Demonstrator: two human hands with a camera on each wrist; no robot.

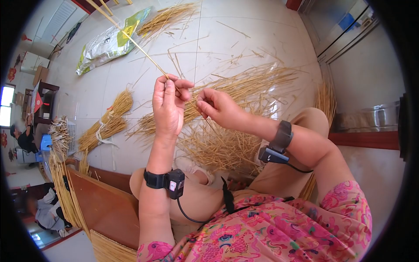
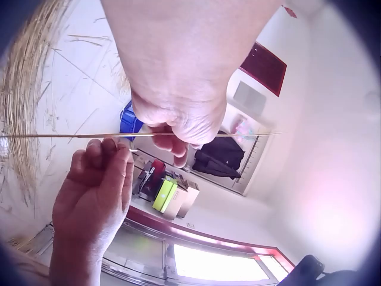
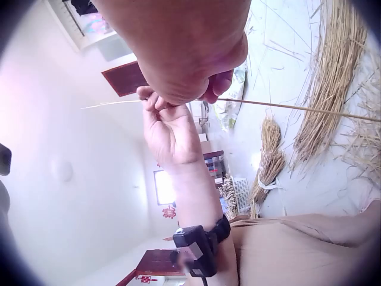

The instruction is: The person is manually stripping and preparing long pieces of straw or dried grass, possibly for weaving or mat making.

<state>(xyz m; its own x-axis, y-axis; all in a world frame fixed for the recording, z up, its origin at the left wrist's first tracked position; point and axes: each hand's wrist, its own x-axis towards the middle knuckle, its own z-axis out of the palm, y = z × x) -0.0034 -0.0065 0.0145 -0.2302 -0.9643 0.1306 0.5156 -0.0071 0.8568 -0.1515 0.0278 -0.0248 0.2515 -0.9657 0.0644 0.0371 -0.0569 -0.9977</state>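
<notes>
I've got one straw stalk (image 2: 59,136) raised at the hands, above the floor (image 1: 262,26). Left grip (image 1: 169,105): pinching the stalk, thumb against the fingers, palm side toward the head camera. Right grip (image 1: 220,109): fingers curled, thumb near the index finger, just beside the left one. Left wrist view puts its fingertips at the stalk, but I can't tell whether they pinch it or only lie next to it.

Step in hand, my read: fingertip work on a single stalk. To do it well I'd go light with the left pinch; the stalk looks thin and dry, so a hard squeeze would probably crush or crack it. I'd work the right fingertips close to the left ones, since a long unsupported stretch would likely bend. Any pull should run along the stalk, not across it, so it doesn't kink at the pinch. A long length sticks out past the left grip, toward the upper left in the head view, so no quick wrist turns; that end could whip.

Below, loose straw (image 1: 262,81) is strewn across the floor, with a tied bundle (image 1: 120,105) farther left. I'd leave clearance over the loose straw when angling the stalk, as the low end could snag there. Small moves, fingertips only.
</notes>
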